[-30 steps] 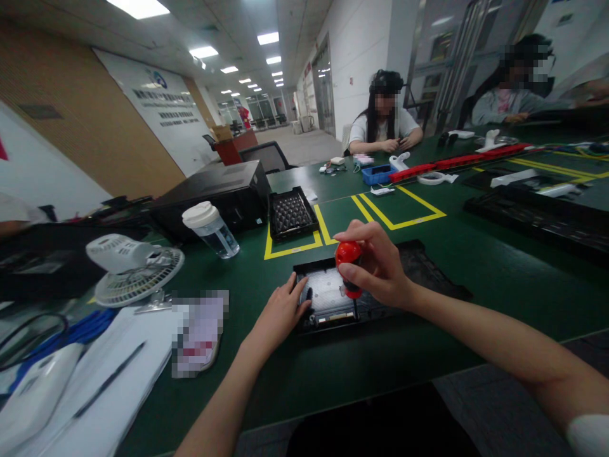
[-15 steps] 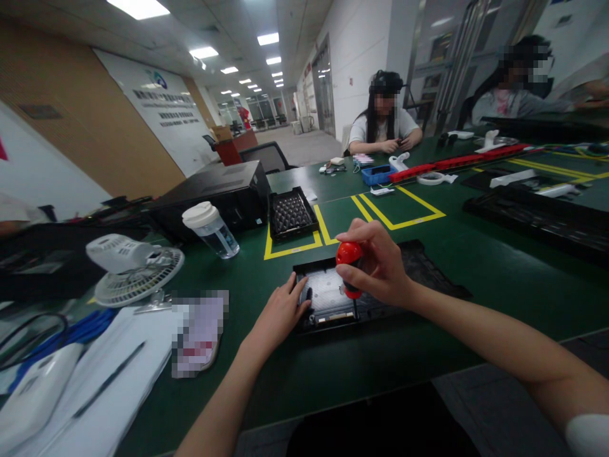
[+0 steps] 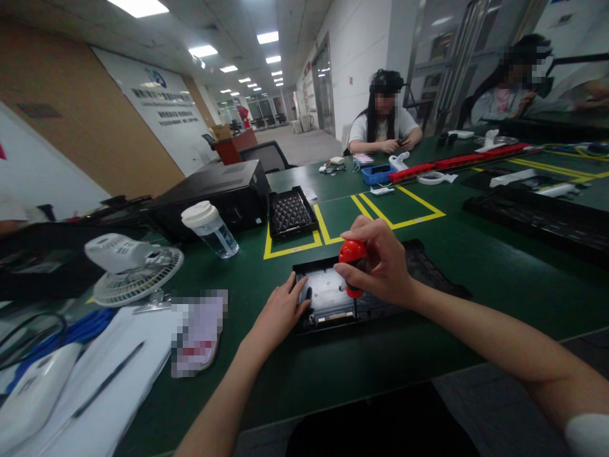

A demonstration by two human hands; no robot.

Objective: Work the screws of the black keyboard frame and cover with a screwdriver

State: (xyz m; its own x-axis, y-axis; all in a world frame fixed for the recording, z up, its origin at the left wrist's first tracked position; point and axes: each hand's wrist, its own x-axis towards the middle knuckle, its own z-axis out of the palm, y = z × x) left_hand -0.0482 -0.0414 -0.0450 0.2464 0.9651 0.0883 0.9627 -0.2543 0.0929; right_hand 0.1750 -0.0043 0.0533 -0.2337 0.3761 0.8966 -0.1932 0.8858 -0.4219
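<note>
Red screwdriver (image 3: 353,268) stands upright, gripped in your right hand (image 3: 384,263), by the black casing's near edge; your spread left hand (image 3: 283,311) touches the black casing (image 3: 328,293) at left.

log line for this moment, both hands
left hand: on black casing's left end | right hand: gripping red-and-black screwdriver, shaft downward

Your right hand (image 3: 383,263) grips a red-and-black screwdriver (image 3: 352,252), shaft down, over a black panel (image 3: 328,293) on the counter (image 3: 380,362); your left hand (image 3: 284,308) rests on the panel's left end. A person (image 3: 384,130) sits opposite.
</note>
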